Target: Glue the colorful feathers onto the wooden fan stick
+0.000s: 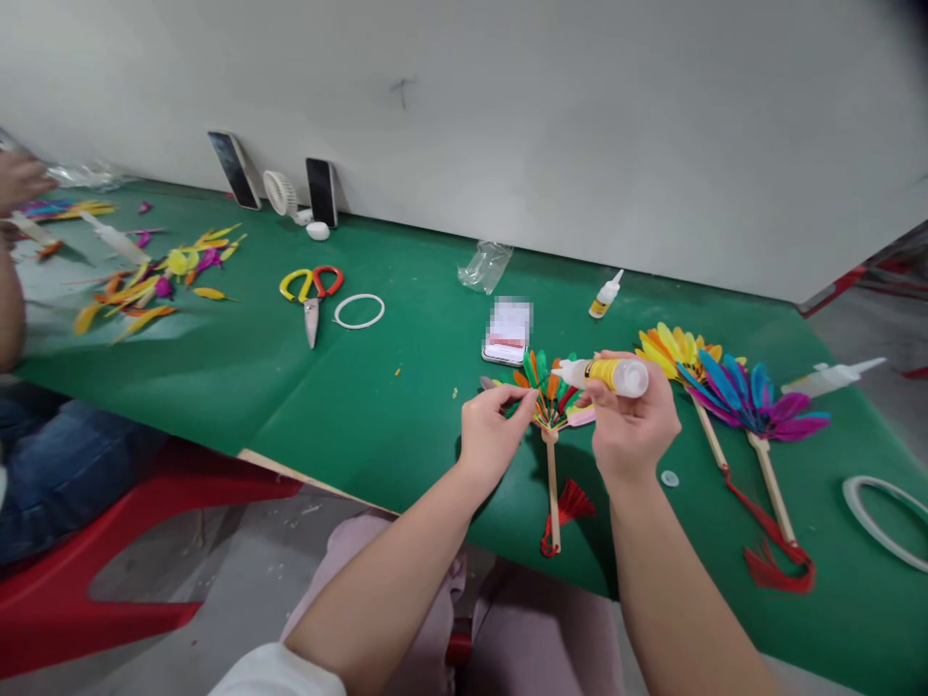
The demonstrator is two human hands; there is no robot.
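A small feather fan [551,435] with green, orange and pink feathers lies on the green table, its wooden handle toward me and a red tassel [575,501] beside the handle. At the left side of its feathers, my left hand [493,430] has thumb and forefinger pinched together. What lies between those fingertips is too small to make out. My right hand [638,420] is wrapped round a glue bottle [605,375] with a yellow label, tilted so its nozzle points left over the feathers. A small round cap [670,478] rests right of the fan.
Two feather fans, one yellow [671,348] and one blue-purple [761,401], lie at right near a nozzled bottle [826,379] and tape roll [859,507]. Beyond are a phone [504,355] and glue bottle [604,295]. Scissors [311,309], loose feathers [137,290] and another person's hand [21,182] are left.
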